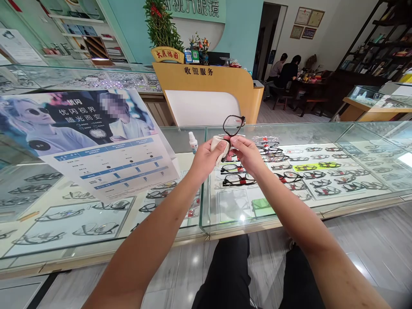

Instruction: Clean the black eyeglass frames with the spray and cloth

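A pair of dark-framed glasses is held up over the glass counter, one lens rising above my hands. My left hand presses a pale cloth around the lower lens, its fingers closed. On the other side, my right hand pinches the frame near its middle with thumb and fingers. The cloth hides most of the lower lens. Just behind my left hand, a small white spray bottle stands on the counter.
Beneath the glass counter lie rows of glasses. A large printed sign stands on the left. Farther back is a wooden cash desk with a plant. Two people sit at a table at the back right.
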The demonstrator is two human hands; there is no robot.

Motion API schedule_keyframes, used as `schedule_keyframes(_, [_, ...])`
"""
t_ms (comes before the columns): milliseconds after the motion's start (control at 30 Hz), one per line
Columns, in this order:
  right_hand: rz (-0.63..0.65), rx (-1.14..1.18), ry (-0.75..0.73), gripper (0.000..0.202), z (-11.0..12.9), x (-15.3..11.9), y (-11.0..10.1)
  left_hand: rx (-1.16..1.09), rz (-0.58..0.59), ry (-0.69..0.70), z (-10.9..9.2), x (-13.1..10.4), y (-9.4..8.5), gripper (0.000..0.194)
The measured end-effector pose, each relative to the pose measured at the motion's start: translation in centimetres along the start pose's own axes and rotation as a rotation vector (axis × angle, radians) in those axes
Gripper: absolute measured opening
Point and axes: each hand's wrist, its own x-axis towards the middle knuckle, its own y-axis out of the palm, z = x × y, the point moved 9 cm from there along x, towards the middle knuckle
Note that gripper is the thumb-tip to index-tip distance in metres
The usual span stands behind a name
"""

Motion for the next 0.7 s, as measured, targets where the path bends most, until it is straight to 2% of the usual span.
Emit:
schedule_keyframes(167, [-0.027, -0.079, -0.050, 0.047, 0.0, 0.2, -0.7, 0.034, -0.046, -0.036, 0.9, 0.3, -0.6, 0.073])
schedule_keyframes(333, [-0.119, -0.128, -0.130, 0.033, 0.9, 0.4, -2.4, -0.046, -0.016, -0.084, 2.3, 1.0, -1.1, 0.064])
schedule_keyframes(467, [-0.192, -0.143, -0.184, 0.030, 2.5, 0.3, -3.5, -0.121, -0.074, -0.151, 3.0, 1.5, -2.5, 0.056])
schedule_keyframes(600, [-0.185, -0.283, -0.347, 0.031, 5.3, -0.5, -3.2, -0.189, -0.093, -0.263, 3.4, 1.7, -3.6, 0.046])
schedule_keyframes(700, [-0.144, -0.552, -0.494, 0.031, 6.7, -1.7, -1.9, -0.243, -0.068, -0.315, 3.3, 2.0, -3.9, 0.040])
